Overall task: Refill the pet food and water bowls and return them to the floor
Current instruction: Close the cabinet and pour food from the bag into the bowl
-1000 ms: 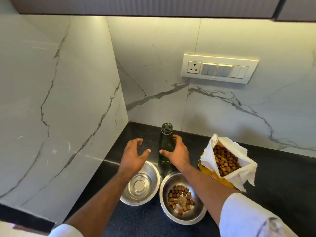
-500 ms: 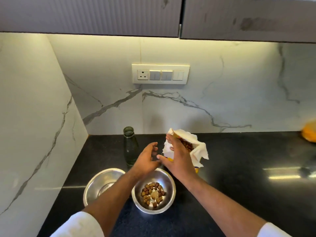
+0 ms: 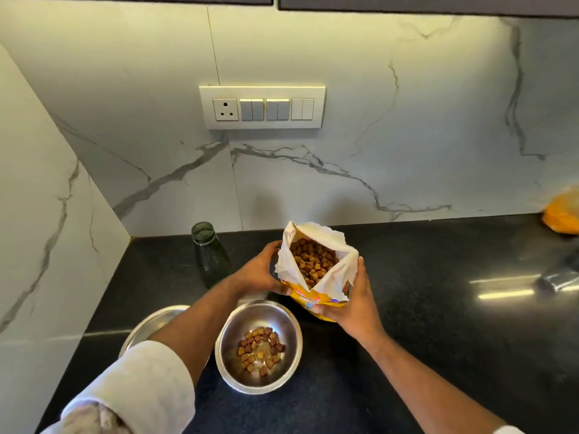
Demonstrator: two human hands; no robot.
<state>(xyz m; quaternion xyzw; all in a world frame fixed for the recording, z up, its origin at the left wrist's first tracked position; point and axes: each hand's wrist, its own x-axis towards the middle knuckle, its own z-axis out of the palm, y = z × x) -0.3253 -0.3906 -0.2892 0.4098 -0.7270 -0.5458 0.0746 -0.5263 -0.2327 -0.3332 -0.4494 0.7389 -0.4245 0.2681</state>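
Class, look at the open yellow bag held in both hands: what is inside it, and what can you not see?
The bag holds brown kibble, visible through its open top between the left hand and right hand. Its white lining and walls hide how deep the kibble goes.

Two bare forearms end in a left hand (image 3: 257, 274) and a right hand (image 3: 352, 300). Behind each hand, a white sleeve (image 3: 138, 389) is rolled into a thick cuff near the elbow, its fabric creased.

obstacles: bottle (image 3: 209, 257), bowls (image 3: 258, 349) left | free: counter (image 3: 438, 308) right
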